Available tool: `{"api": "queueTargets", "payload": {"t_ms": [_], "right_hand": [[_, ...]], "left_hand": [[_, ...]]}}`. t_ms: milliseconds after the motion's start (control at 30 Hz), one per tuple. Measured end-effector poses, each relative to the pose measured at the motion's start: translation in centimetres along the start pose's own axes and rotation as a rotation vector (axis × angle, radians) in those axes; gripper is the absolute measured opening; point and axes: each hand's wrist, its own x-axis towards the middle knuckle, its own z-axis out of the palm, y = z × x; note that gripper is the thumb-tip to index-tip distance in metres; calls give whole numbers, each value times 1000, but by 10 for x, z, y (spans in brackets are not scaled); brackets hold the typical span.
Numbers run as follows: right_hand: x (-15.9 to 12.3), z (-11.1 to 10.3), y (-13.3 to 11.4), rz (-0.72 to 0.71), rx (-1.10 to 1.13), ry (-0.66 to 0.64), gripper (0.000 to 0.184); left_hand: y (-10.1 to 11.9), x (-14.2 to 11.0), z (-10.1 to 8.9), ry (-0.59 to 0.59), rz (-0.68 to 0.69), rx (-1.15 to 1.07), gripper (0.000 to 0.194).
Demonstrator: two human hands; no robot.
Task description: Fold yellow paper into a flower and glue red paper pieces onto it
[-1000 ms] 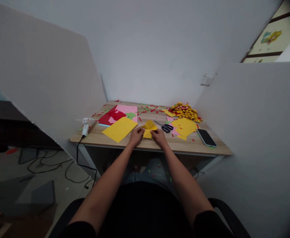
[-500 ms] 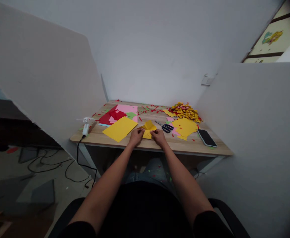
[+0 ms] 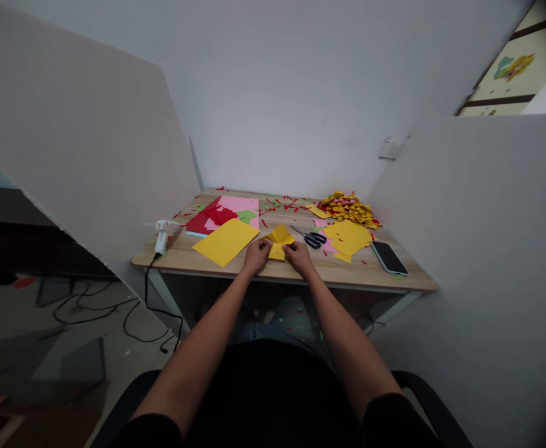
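Observation:
A creased piece of yellow paper (image 3: 280, 236), partly folded, is at the front middle of the wooden table (image 3: 198, 258). My left hand (image 3: 257, 256) pinches its left side and my right hand (image 3: 300, 256) pinches its right side. The fingertips hide parts of the paper's edges. Just right of my right hand lie scissors (image 3: 313, 239) with dark handles, blades pointing to the back left. Close to my left hand, a flat yellow sheet (image 3: 226, 241) lies at an angle and overlaps the coloured papers behind it.
Red sheets (image 3: 201, 218) and pink sheets (image 3: 240, 204) lie at the back left. Yellow cut pieces (image 3: 350, 236) and a phone (image 3: 388, 257) are on the right, with a heap of folded yellow paper (image 3: 350, 210) behind. A power strip (image 3: 161, 238) stands at the left edge.
Both hands keep hold of the folded paper in almost the same place. Its folds look slightly more spread; the other things on the table have not moved.

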Motion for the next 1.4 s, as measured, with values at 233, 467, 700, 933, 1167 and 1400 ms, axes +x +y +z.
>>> {"api": "queueTargets", "payload": {"t_ms": [233, 467, 700, 933, 1167, 1400], "right_hand": [[-2, -1, -5, -13, -28, -7, 28], [-6, -1, -11, -15, -60, -18, 30], [-5, -1, -12, -23, -89, -28, 29], [-5, -1, -12, -30, -124, -32, 28], [-6, -2, -14, -34, -140, -34, 28], [-7, -2, -16, -32, -126, -20, 29]], "left_hand": [[2, 1, 1, -23, -19, 6, 36], [3, -1, 0, -29, -41, 34, 36], [3, -1, 0, -25, -31, 36, 36], [3, -3, 1, -37, -27, 35, 36], [3, -3, 0, -39, -22, 35, 35], [4, -3, -1, -37, -29, 48, 36]]}}
